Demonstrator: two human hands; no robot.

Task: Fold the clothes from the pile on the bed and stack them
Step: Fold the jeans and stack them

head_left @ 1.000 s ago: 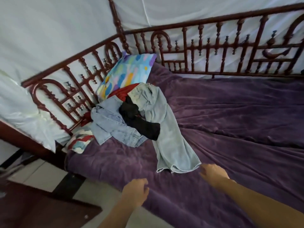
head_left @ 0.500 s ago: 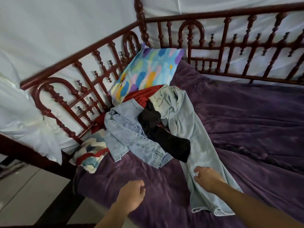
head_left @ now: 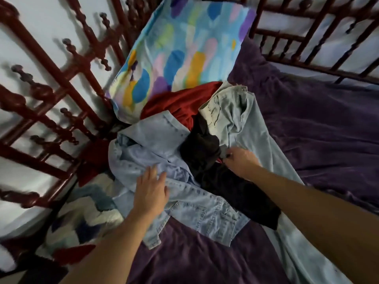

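A pile of clothes lies on the purple bed cover [head_left: 320,128]. A light blue denim shirt [head_left: 155,148] is spread on the left of the pile. Pale jeans [head_left: 244,119] run from the top down to the lower right. A black garment [head_left: 221,181] lies between them, and a red garment [head_left: 180,101] shows behind. My left hand [head_left: 150,189] rests flat on the denim shirt with fingers spread. My right hand [head_left: 240,160] pinches the black garment where it meets the jeans; its fingertips are partly hidden in the cloth.
A colourful pillow [head_left: 180,50] leans against the dark red wooden railing [head_left: 61,83] at the bed's corner. A patterned blue, white and red cloth [head_left: 82,214] lies at the bed's left edge. White fabric hangs behind the railing.
Both hands have moved forward from near the bed's edge into the pile. The left now lies on the denim shirt, the right has left the jeans leg for the black garment. The view moved closer.
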